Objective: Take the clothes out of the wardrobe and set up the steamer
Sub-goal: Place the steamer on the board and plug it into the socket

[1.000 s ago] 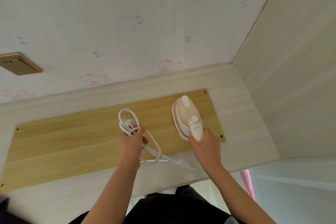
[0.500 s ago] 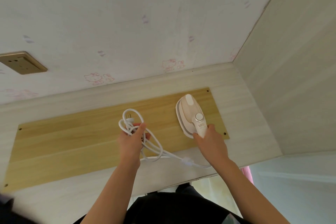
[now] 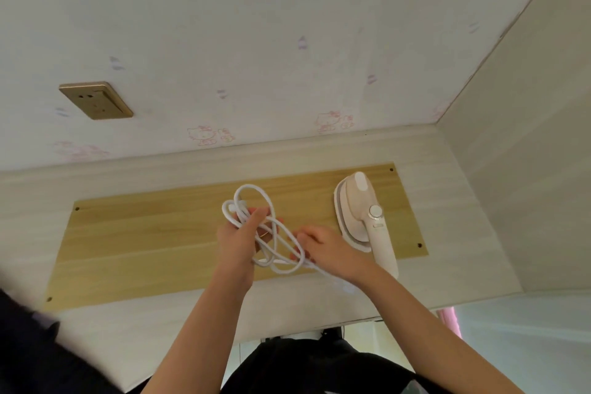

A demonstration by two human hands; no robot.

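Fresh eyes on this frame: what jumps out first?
At centre, the left hand grips a coil of white cord while the right hand pinches a strand. The cream handheld steamer lies on the wooden board just right of them. A gold wall socket sits upper left.

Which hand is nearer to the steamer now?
Right. The right hand pinches the cord close beside the steamer; the left hand grips the coiled cord farther away, beyond the right hand.

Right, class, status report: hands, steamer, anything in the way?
Left grip holds coiled white cord. Right grip pinches same cord. Cream handheld steamer lies unheld on yellow wooden board. Gold wall socket unoccupied.
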